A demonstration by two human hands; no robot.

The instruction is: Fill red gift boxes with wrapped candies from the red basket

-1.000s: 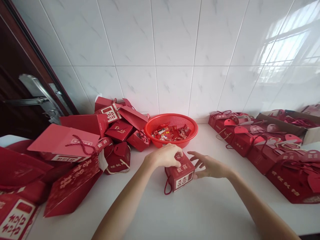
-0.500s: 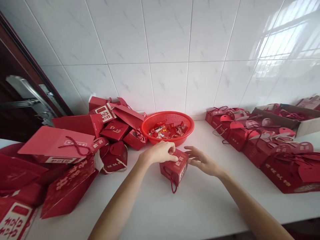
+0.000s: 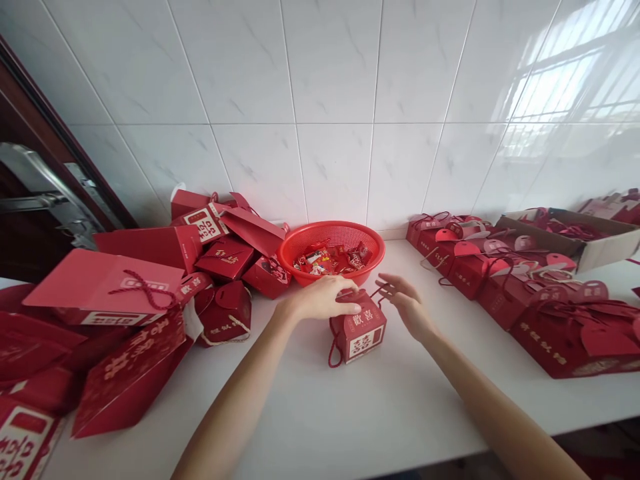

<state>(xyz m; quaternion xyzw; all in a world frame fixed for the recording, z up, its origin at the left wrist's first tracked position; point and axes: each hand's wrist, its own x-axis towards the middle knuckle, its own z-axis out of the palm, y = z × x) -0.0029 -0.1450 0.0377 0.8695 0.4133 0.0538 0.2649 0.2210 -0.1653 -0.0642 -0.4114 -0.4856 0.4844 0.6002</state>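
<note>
A small red gift box [image 3: 361, 330] with gold lettering and a white label stands upright on the white tabletop in front of me. My left hand [image 3: 327, 298] lies over the top of the box, thumb in front and fingers behind, gripping its upper part. From the left side of the box a dark red cord loop [image 3: 335, 352] hangs down. At the right side, another cord [image 3: 383, 291] rises to the fingertips of my right hand [image 3: 404, 303], which pinch it. Just behind the box is a red plastic basket [image 3: 333, 232] with wrapped sweets [image 3: 327, 259] in it.
A heap of red boxes [image 3: 145, 287], some with lids up, covers the left of the tabletop [image 3: 300, 413]. Rows of closed red boxes [image 3: 500, 287] stand on the right, beside an open cardboard box [image 3: 595, 243] holding red cords. A tiled wall [image 3: 335, 167] rises behind.
The box has turned so its labelled side faces me and now sits upright. My right hand has moved from beside the box to its cord; my left stays on top.
</note>
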